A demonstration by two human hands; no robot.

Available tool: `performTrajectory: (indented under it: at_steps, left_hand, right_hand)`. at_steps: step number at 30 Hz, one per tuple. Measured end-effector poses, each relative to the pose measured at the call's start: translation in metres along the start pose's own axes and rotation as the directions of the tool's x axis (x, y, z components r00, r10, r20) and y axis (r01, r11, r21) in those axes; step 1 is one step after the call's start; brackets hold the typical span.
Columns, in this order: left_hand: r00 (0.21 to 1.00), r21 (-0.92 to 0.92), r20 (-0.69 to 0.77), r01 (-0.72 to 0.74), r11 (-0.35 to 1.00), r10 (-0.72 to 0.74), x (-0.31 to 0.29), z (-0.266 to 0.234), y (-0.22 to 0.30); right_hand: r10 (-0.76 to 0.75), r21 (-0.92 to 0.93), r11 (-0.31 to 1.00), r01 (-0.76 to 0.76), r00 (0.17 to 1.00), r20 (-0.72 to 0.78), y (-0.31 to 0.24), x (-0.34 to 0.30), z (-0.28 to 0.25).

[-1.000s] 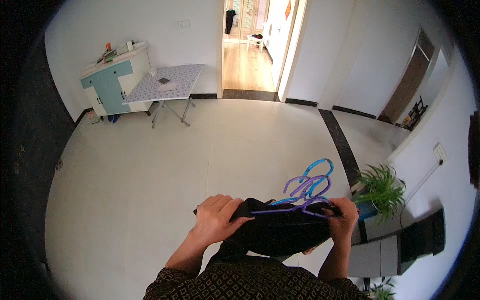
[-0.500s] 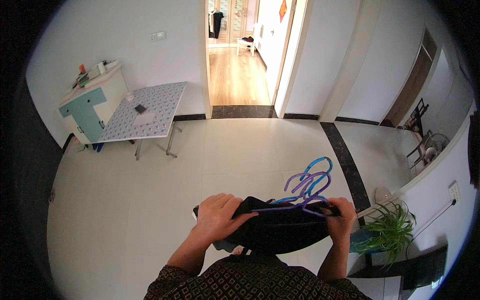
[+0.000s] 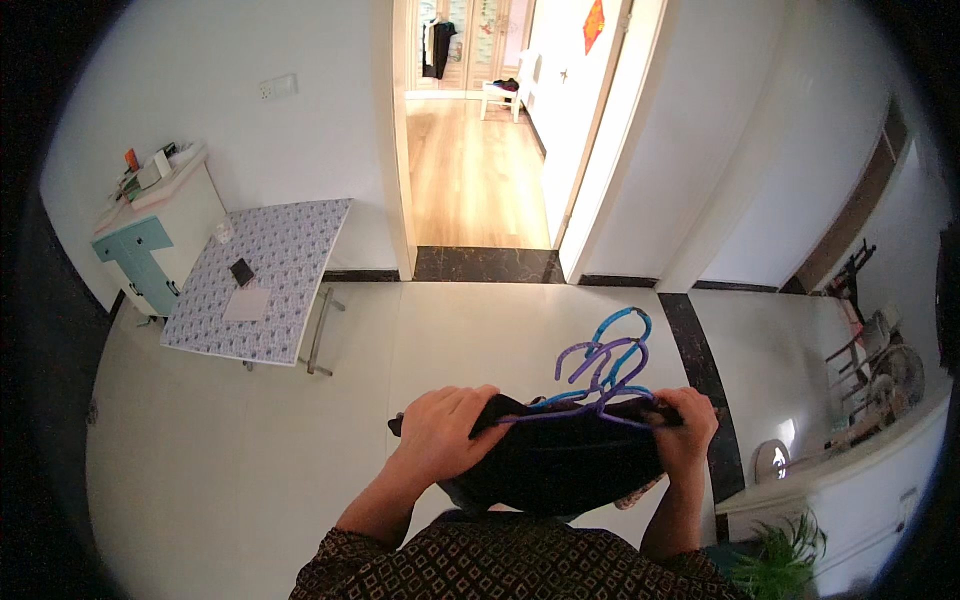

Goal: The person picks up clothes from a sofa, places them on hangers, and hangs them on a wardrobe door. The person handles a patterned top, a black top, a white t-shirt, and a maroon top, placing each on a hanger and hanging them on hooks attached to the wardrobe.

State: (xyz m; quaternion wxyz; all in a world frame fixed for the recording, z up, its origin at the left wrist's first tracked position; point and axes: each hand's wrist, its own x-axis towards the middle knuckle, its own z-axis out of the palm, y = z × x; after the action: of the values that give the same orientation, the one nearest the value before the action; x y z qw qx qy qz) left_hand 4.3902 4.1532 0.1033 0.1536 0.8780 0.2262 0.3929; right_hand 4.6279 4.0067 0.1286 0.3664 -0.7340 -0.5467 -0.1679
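Pale tiled floor (image 3: 240, 470) fills most of the space, with white walls (image 3: 190, 70) from 10 to 2 o'clock, positions being read from the centre of the view. A pale door frame (image 3: 403, 175) at 12 o'clock opens onto a wood-floored room. A dark floor strip (image 3: 703, 385) runs through 3 to 4 o'clock. A folding table (image 3: 295, 235) with a patterned top stands at 9 o'clock, just beside a white and blue-green cabinet (image 3: 190, 205) between 9 and 10 o'clock. The black cloth (image 3: 560, 460) is located at 5 o'clock, held up in front of the wearer, its top edge roughly level and both ends gripped. A green plant (image 3: 785, 555) occupies the position between 4 and 5 o'clock. The left hand (image 3: 440, 430), between 6 and 7 o'clock, pinches the cloth's left end: fingers pressed together over the far side, thumb along the near side. The right hand (image 3: 688, 425), at 4 o'clock, closes on the right end; its fingers are bent and close together, tips hidden. Between the hands, a purple hanger (image 3: 603, 403) and a blue hanger (image 3: 647, 328) lie along the cloth's top edge, hooks upward. A dark flat object (image 3: 242, 271) rests on the table.
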Motion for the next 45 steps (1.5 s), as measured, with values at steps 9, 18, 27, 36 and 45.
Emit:
performTrajectory:
  at_steps: [9, 18, 27, 36, 45]
  left_hand:
    - [0.997, 0.103, 0.046, 0.058, 0.993, -0.064, 0.151, 0.043, -0.163]
    - [1.000, 0.053, -0.006, -0.016, 0.998, 0.016, 0.347, 0.086, -0.333]
    - [0.956, -0.331, 0.271, 0.199, 0.922, -0.109, 0.514, 0.158, -0.477]
    - [0.711, -0.493, 0.653, 0.660, 0.567, -0.260, 0.678, 0.231, -0.637]
    - [0.646, -0.560, 0.693, 0.762, 0.326, -0.320, 0.820, 0.273, -0.773]
  right_hand:
    - [-0.082, 0.087, 0.993, 0.078, 0.996, 0.042, 0.055, 0.189, 0.158]
    - [-0.046, 0.069, 0.997, 0.047, 0.999, -0.005, 0.107, 0.379, 0.312]
    - [-0.182, 0.124, 0.977, 0.176, 0.983, 0.040, 0.171, 0.557, 0.461]
    - [-0.404, 0.232, 0.901, 0.366, 0.902, 0.149, 0.243, 0.760, 0.618]
    - [-0.431, 0.289, 0.888, 0.357, 0.865, 0.257, 0.299, 0.925, 0.760]
